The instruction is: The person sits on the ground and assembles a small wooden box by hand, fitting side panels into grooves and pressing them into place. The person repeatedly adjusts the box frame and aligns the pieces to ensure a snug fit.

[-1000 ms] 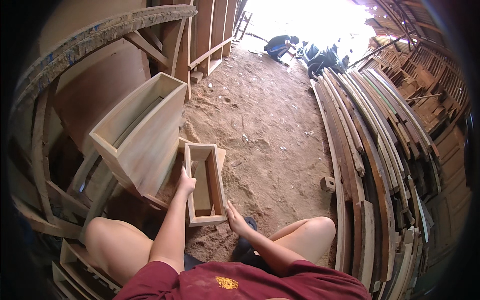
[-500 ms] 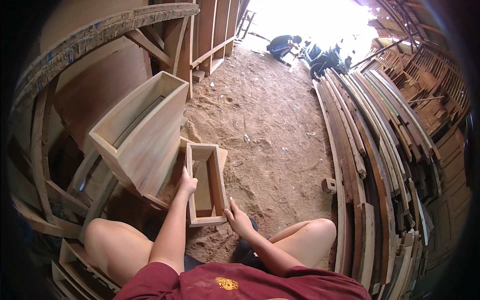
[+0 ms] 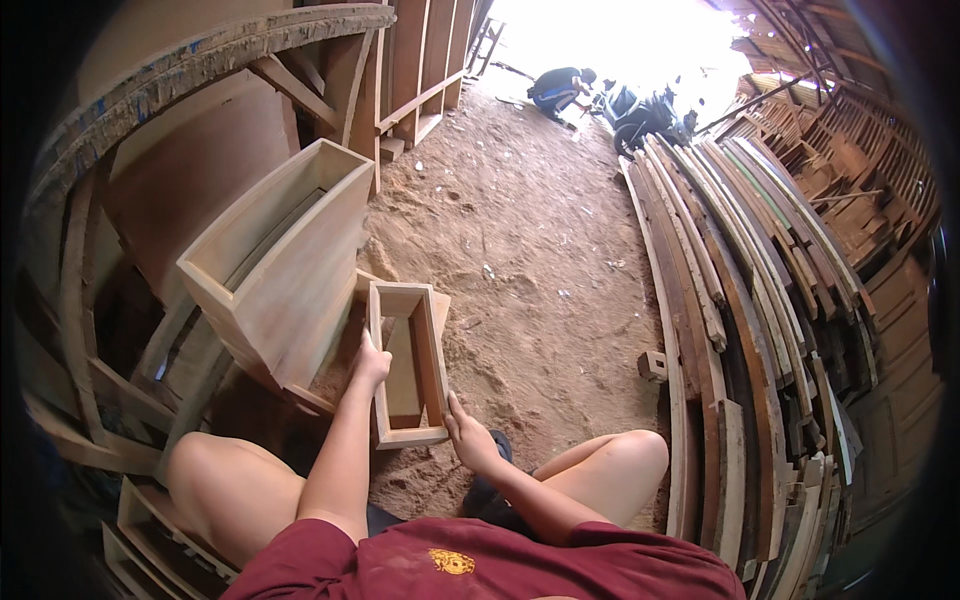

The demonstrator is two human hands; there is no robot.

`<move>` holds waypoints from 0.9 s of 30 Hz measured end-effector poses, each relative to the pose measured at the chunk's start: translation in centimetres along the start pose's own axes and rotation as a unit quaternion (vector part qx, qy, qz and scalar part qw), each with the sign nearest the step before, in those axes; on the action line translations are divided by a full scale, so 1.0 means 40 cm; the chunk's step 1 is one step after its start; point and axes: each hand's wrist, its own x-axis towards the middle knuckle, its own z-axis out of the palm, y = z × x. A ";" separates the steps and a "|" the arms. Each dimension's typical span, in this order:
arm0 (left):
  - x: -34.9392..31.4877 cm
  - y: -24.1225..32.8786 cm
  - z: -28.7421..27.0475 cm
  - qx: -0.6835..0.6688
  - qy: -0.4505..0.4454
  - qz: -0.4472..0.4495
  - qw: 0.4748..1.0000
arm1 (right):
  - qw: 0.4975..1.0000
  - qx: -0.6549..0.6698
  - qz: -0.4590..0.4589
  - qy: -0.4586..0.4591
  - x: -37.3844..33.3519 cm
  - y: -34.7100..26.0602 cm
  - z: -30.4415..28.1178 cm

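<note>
A narrow wooden drawer box (image 3: 436, 345) stands tilted between my knees, its long open side facing up toward me. My left hand (image 3: 372, 365) grips its left long wall, the fingers partly hidden behind the wood. At the lower right corner my right hand (image 3: 470, 437) holds the outer side of the box, fingers along the wall. Behind the box a flat wooden piece (image 3: 442, 308) shows in part. To the left rests a larger, deeper wooden drawer (image 3: 300, 255), leaning at a slant with its open top upward.
A long stack of planks (image 3: 720, 330) runs along the right, with a small wood block (image 3: 652, 366) beside it. Wooden frames (image 3: 75, 280) crowd the left. Sandy ground (image 3: 520, 230) stretches ahead to a crouching person (image 3: 560, 92) next to a motorbike (image 3: 645, 115).
The whole view has shifted very slightly. Both hands keep their places on the drawer box, which has hardly moved.
</note>
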 end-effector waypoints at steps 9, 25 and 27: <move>-0.018 0.024 0.001 -0.023 -0.011 -0.006 1.000 | 1.000 -0.022 0.009 0.017 -0.002 0.012 0.015; 0.000 0.011 0.015 -0.021 0.005 0.008 1.000 | 0.999 -0.013 -0.035 0.013 0.009 0.011 0.002; 0.009 -0.006 0.005 -0.038 0.006 0.027 0.999 | 1.000 -0.004 -0.023 0.020 0.045 0.002 0.017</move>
